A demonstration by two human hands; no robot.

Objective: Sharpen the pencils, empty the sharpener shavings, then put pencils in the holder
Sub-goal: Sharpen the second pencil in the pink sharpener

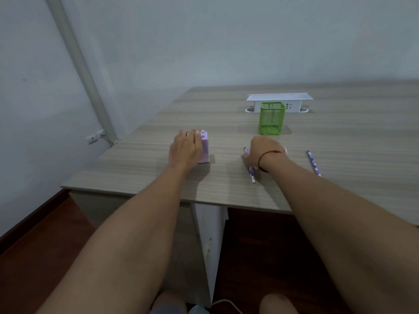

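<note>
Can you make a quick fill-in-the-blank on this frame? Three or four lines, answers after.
1. The left hand rests on the ____ pencil sharpener.
2. The mesh pencil holder is coloured ____.
3. The right hand is over one pencil; a second pencil lies to its ____.
4. The number of pencils standing in the holder is ____.

Answers: purple; green; right; zero

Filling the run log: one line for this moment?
left hand on sharpener | right hand over pencil | holder empty
</note>
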